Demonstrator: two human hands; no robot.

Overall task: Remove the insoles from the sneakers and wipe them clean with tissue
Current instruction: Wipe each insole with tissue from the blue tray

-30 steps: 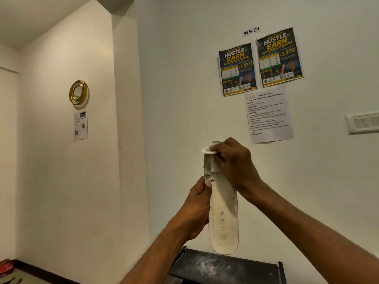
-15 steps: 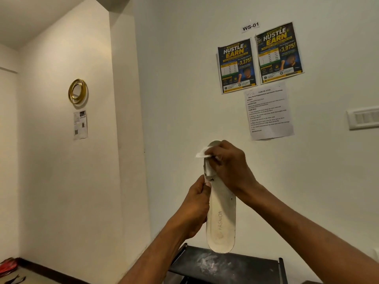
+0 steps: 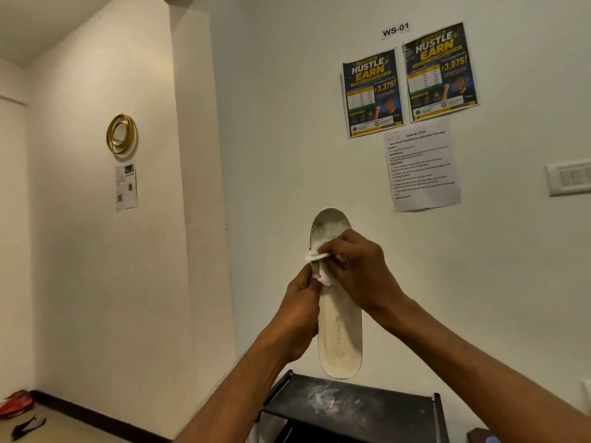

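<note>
A cream insole (image 3: 340, 334) marked "FASHION" is held upright in front of the wall, toe end up and heel end down. My left hand (image 3: 299, 314) grips its left edge near the middle. My right hand (image 3: 358, 266) pinches a crumpled white tissue (image 3: 316, 255) and presses it against the insole just below the greyish, soiled toe area. No sneakers are in view.
A black shoe rack (image 3: 351, 407) with a dusty white smear on top stands below the insole against the wall. Posters and a task sheet (image 3: 422, 164) hang on the wall, a switch plate (image 3: 569, 177) at right. Red and dark items (image 3: 16, 406) lie on the floor at lower left.
My right hand with the tissue has slid down from the insole's toe tip toward the middle, uncovering the toe end. My left hand keeps its hold.
</note>
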